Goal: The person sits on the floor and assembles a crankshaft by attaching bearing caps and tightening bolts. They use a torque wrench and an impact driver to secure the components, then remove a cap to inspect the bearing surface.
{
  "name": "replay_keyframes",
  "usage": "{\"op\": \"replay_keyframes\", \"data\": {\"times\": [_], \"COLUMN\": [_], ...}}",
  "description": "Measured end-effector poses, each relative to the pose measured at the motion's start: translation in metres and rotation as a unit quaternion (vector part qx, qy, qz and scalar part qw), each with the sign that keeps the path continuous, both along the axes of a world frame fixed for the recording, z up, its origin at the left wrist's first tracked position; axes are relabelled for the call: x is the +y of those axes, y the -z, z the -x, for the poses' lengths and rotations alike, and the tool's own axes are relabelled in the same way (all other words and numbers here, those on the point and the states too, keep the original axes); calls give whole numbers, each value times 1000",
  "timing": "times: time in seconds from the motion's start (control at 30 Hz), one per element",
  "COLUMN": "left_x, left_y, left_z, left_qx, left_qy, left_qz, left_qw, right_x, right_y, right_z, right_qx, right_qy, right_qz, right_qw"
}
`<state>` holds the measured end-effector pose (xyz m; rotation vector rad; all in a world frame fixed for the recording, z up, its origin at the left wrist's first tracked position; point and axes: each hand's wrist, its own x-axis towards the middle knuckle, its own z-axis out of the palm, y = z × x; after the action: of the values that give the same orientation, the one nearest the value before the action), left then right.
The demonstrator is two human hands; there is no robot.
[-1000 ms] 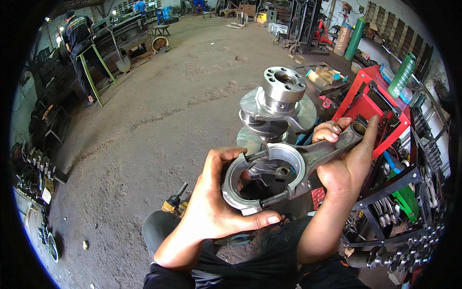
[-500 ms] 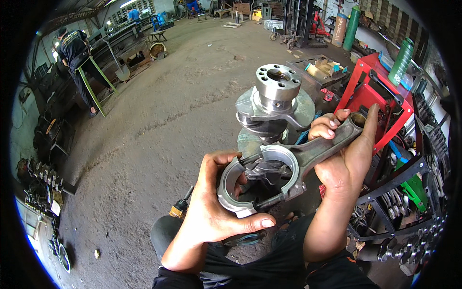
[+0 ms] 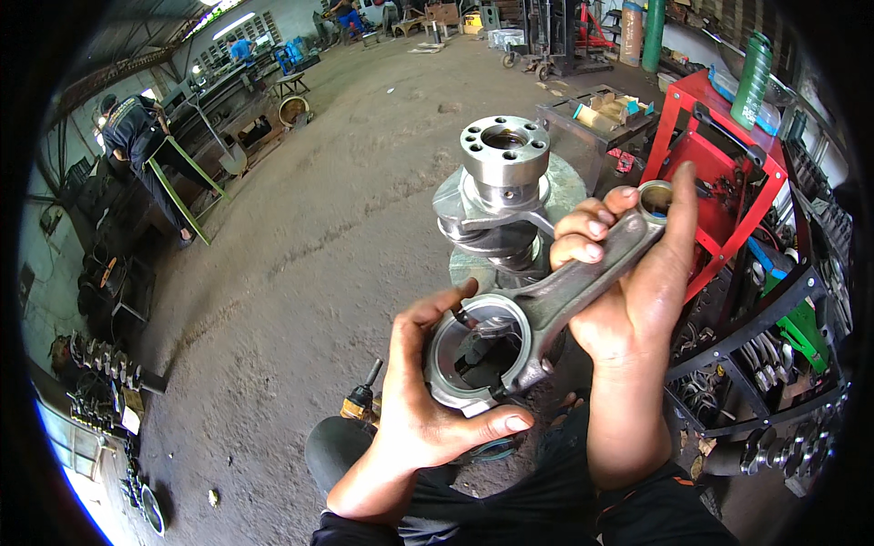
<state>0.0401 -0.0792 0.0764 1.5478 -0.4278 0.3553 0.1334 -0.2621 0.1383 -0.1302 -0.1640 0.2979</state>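
Observation:
In my right hand (image 3: pixel 633 305) lies a grey metal connecting rod (image 3: pixel 587 284), its shank along the palm and fingers curled over it. The rod's small end is up by my stretched-out finger, its big end down to the left. My left hand (image 3: pixel 405 414) grips the curved connecting rod cap (image 3: pixel 441 375) between thumb and fingers. The cap sits against the big end or nearly so, forming a ring; whether a slight gap is left I cannot tell. Just behind the rod stands an upright crankshaft (image 3: pixel 505 173) with a drilled round flange on top.
A red tool cart (image 3: pixel 678 150) with a green bottle (image 3: pixel 752 80) stands at right, beside a dark rack (image 3: pixel 783 355) of metal parts. A power tool (image 3: pixel 360 400) lies left of my hands. Another person (image 3: pixel 137 132) bends over a bench far left; a shovel (image 3: pixel 232 156) leans nearby.
My left hand has brought the cap up to the rod's big end, closing the gap where the bolts showed. The view has shifted a little.

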Motion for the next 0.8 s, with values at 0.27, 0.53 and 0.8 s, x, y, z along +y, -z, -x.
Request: {"op": "replay_keyframes", "data": {"times": [0.27, 0.53, 0.8], "left_x": [7, 42, -10], "left_y": [-3, -74, -47], "left_z": [4, 19, 2], "left_qx": [-122, -347, -177], "left_qy": [-17, -367, -219], "left_qz": [-9, 269, 267], "left_qw": [992, 820, 922], "right_x": [34, 20, 43], "right_y": [18, 2, 3], "right_z": [15, 24, 53], "right_qx": [107, 62, 1], "right_qy": [-66, -17, -23], "right_qz": [-53, -87, -81], "right_qw": [991, 994, 996]}}
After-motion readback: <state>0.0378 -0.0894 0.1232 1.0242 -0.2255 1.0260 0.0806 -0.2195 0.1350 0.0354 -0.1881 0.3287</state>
